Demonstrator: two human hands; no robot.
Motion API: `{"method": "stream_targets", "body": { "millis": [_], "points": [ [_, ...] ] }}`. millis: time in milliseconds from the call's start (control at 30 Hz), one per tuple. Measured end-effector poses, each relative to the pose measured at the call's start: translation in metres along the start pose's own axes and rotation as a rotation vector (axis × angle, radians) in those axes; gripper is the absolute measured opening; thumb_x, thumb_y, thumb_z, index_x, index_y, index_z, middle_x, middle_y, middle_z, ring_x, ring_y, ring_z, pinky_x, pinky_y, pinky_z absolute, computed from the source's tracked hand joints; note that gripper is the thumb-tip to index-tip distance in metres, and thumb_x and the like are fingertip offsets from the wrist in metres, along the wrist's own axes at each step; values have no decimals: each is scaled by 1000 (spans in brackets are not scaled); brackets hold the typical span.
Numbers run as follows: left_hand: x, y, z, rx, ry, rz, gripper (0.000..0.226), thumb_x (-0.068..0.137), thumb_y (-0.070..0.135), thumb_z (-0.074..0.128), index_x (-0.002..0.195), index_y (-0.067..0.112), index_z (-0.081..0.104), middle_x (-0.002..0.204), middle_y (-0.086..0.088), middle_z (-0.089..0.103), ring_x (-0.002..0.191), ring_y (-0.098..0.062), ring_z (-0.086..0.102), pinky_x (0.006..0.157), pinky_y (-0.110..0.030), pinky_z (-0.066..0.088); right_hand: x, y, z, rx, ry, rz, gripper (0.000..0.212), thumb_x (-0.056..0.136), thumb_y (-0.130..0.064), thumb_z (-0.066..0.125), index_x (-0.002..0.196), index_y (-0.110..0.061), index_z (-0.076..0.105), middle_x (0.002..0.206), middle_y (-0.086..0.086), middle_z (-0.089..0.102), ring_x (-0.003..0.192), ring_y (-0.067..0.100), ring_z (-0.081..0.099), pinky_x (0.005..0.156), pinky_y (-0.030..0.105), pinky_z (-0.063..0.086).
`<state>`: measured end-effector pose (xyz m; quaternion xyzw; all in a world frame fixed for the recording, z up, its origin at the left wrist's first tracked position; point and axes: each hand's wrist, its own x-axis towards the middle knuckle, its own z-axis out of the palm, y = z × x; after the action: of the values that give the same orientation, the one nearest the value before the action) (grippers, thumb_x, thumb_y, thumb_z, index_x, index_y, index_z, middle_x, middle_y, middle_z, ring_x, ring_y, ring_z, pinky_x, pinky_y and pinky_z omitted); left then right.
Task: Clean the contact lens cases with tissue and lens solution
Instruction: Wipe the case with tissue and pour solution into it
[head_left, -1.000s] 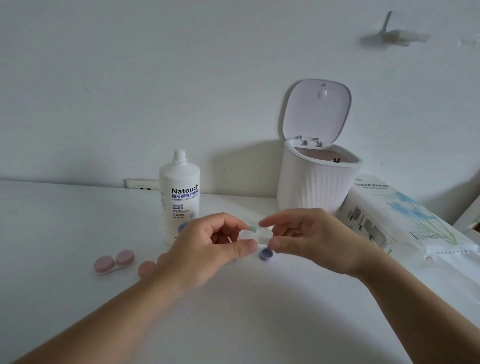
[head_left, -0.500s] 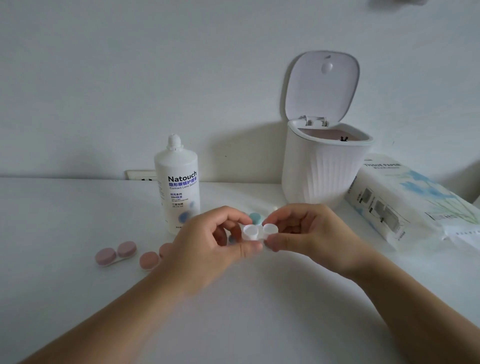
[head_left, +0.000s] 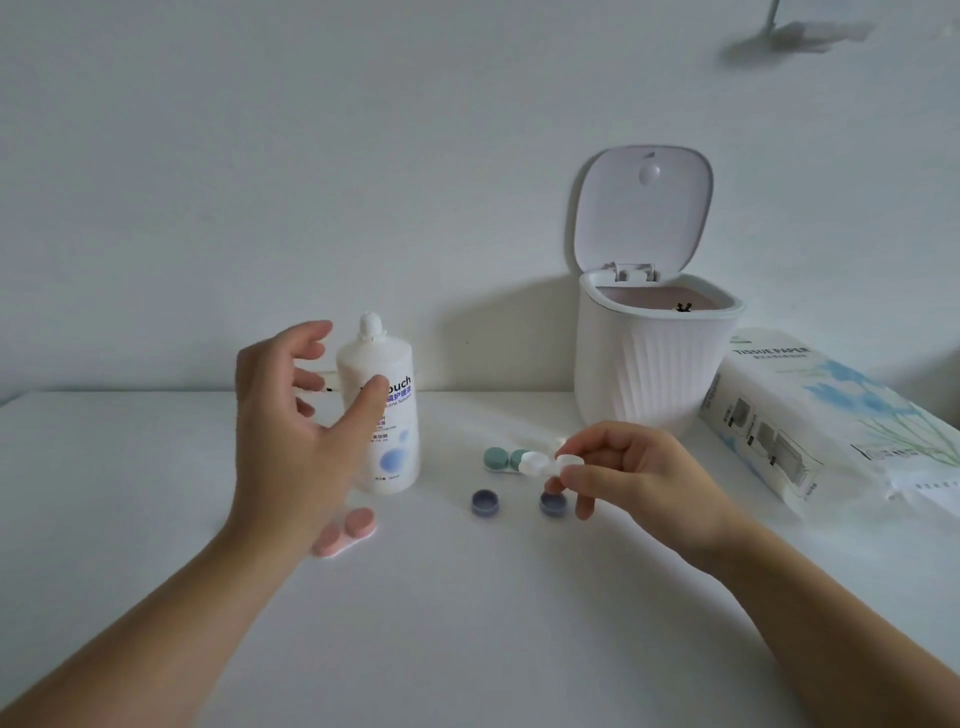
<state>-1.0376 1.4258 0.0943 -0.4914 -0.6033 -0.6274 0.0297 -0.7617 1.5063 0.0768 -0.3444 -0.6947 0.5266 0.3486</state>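
Half a second ago both hands held the white lens case together in front of the bottle; now the left hand (head_left: 291, 415) has let go of it and has moved up and to the left, and it is spread open just in front of the bottle of lens solution (head_left: 382, 415), with the thumb across the label and the fingers only loosely bent. It does not hold anything yet, and I cannot tell if the thumb already touches the bottle. The right hand (head_left: 634, 478) alone now holds the white lens case (head_left: 545, 462), pinched at its right end between thumb and fingertips, a little above the table (head_left: 467, 623). The case has no caps on it; the two purple caps (head_left: 485, 503) lie on the table just below the right hand. A green lens case (head_left: 501, 460) lies closed right behind the white one, and a pink lens case (head_left: 345, 532) lies closed near the left wrist, in front of the bottle. The pack of tissue paper (head_left: 810, 415) rests at the right, beside the small white bin (head_left: 654, 358) with its lid up. I judge that the opening of the first case is done and the person now goes for the solution, to rinse the open wells; the tissue is not yet taken out, and two cases are still to be opened.
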Motion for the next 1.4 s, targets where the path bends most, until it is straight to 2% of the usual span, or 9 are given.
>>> {"method": "stream_targets", "body": {
  "millis": [100,233,400,867,967,1033,1200,1300,1400],
  "points": [
    [10,-8,-1,-12,-158,-192,73,65,52,76,131,44,47,126,20,51,105,5,56,83,-20,44,0,-3,0,1,1,-7,8,87,-1,73,95,-2,69,86,18,77,63,20,63,67,27,55],
    [16,-10,4,-30,-407,-388,70,49,59,77,114,50,55,100,31,68,91,12,62,76,-27,48,-1,-5,1,-47,-8,-3,9,89,5,65,96,0,68,84,17,77,63,18,62,66,26,54],
    [15,-14,8,-60,-425,-437,68,49,49,82,111,46,54,91,23,72,77,4,68,71,-30,51,-1,-6,3,-83,22,26,8,91,1,62,97,-1,68,84,11,79,61,18,63,70,28,54],
    [-2,-26,15,-72,-352,-182,58,65,34,91,109,51,57,101,34,69,93,12,65,66,-14,50,-1,-6,6,-77,29,34,24,68,-36,78,89,-25,79,73,1,76,64,6,61,62,17,47],
    [-7,-22,13,-67,-374,-98,65,67,28,92,116,55,58,107,32,67,100,9,60,35,-33,52,-2,-7,8,-64,20,27,25,68,-36,76,93,-31,80,76,6,78,67,10,68,64,19,52],
    [-7,-22,13,-23,-414,-14,66,68,28,91,119,54,57,111,31,64,89,0,60,30,-26,45,-3,-7,9,-49,20,16,19,74,-29,78,93,-33,80,79,8,79,69,12,71,65,21,54],
    [-3,-27,10,199,-487,200,70,67,30,89,128,45,57,119,37,57,110,12,51,81,-7,42,-4,-5,11,11,31,-29,17,79,-14,81,93,-24,80,82,11,79,68,12,71,67,17,54],
    [0,-33,9,267,-489,255,72,66,27,90,129,42,57,118,38,56,108,12,52,85,0,35,-4,-2,12,18,30,-38,17,79,-7,81,93,-17,79,83,11,79,72,16,74,71,20,57],
    [2,-35,10,318,-462,338,71,66,23,90,127,39,59,116,34,55,108,-1,56,88,-17,41,-5,-2,13,-5,40,-41,18,81,-8,80,98,-15,77,84,9,80,74,17,75,72,19,57]
  ]
}}
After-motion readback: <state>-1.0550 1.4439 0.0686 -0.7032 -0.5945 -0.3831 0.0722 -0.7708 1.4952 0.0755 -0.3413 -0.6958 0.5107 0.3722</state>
